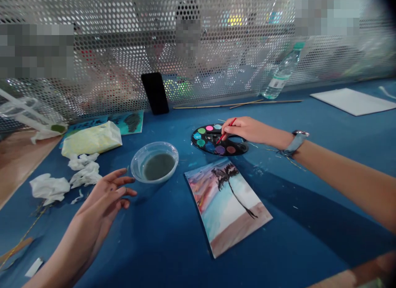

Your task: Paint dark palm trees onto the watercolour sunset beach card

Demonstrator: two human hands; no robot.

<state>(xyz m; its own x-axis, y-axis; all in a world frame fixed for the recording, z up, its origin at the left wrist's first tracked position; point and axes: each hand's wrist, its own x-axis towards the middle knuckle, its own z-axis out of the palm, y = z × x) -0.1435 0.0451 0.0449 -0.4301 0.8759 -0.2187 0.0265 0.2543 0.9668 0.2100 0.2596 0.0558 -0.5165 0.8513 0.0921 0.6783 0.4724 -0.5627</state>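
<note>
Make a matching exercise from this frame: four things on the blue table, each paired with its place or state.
Things:
1. brush
2. bowl
3. painting
4. phone

Places or states:
A. leaning against the mesh screen
B. lying flat on the table
C. held in the right hand, tip on the palette
D. holding murky grey water

Pairs: 1-C, 2-D, 3-B, 4-A

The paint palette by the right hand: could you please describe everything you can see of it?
The paint palette is a black oval tray, plastic by its look, lying flat on the blue table just beyond the palm-tree painting. Round wells along its rim hold green, pink, light blue, teal, blue, purple and reddish paint. The right hand is over its far edge, fingers pinching a red paintbrush whose tip points down at the palette's middle.
</note>
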